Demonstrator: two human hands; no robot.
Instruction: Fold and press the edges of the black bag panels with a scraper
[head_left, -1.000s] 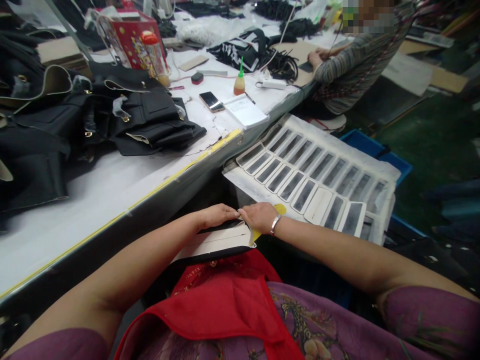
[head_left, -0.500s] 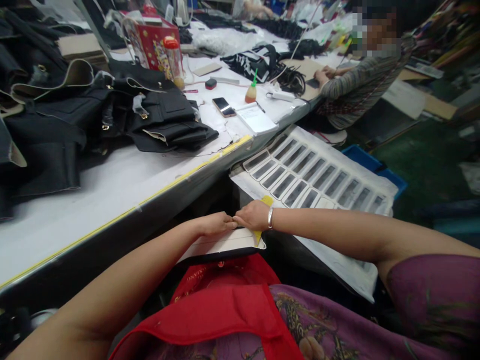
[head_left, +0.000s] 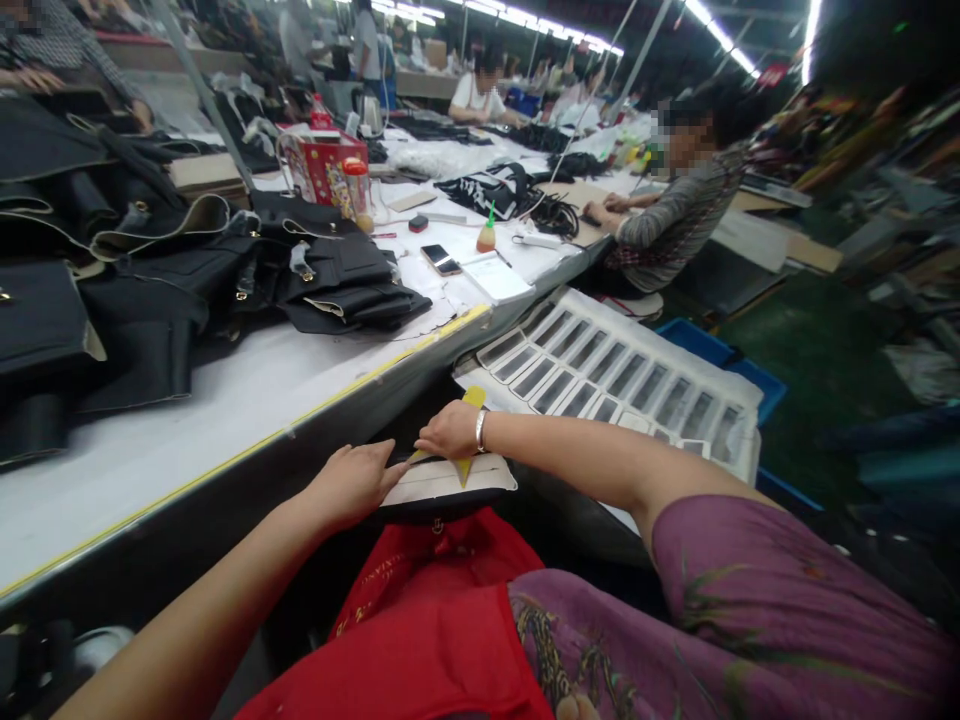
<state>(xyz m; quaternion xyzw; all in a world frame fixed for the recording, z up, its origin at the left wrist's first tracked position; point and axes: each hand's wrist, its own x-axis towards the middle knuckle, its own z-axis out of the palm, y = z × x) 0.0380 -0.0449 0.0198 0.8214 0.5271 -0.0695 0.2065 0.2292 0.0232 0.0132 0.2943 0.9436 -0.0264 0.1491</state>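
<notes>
A long black bag piece with a cream, line-marked inner side (head_left: 442, 482) lies across my lap, above a red apron (head_left: 420, 640). My right hand (head_left: 448, 432), wearing a silver bracelet (head_left: 480, 430), is closed on a yellow strip (head_left: 473, 398). Parts of the strip show above and below the hand, and a thin point reaches left over the bag piece. My left hand (head_left: 352, 484) is at the piece's left end, thumb and forefinger apart. Its other fingers are partly hidden.
Black bags (head_left: 330, 270) are heaped on the white worktable (head_left: 247, 390) at left. A phone (head_left: 440, 260), notepad (head_left: 496, 277) and glue bottle (head_left: 487, 235) lie farther along. Right of me is a board of dark rectangular pieces (head_left: 622, 375). A co-worker (head_left: 675, 220) sits beyond.
My left hand has drawn away to the left from my right hand, and its fingers have spread. More of the bag piece shows. The view has tilted up.
</notes>
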